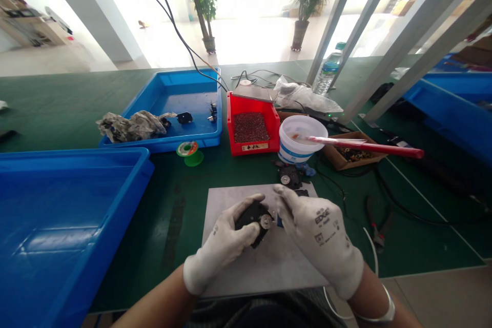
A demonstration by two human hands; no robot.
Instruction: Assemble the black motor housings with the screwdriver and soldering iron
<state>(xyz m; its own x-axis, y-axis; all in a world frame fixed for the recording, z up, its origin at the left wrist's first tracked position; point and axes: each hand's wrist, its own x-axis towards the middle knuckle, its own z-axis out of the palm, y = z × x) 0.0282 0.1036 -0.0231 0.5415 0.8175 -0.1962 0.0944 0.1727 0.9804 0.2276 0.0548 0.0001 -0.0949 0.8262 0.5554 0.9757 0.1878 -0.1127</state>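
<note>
Head cam looking down at two white work gloves over a green bench. The left hand has its fingers curled around a small black plastic housing, which sits in the middle of the frame above a grey board. Can't tell if it's touching the board. The gloves hide most of the housing, so I can't make out its full shape, just a round metal disc showing at one end. The right hand is just beside it, with its fingertips bunched together close to the disc. Can't tell if they're pinching anything. A small blue bit peeks out under that hand, too covered to name. Farther up sits a second black housing, then a white bucket next to a red bin full of tiny reddish parts. Upper left there's a blue tray with a crumpled rag in it, and a bigger blue tray gets cut off at the lower left. Pliers lie right of the board.
</note>
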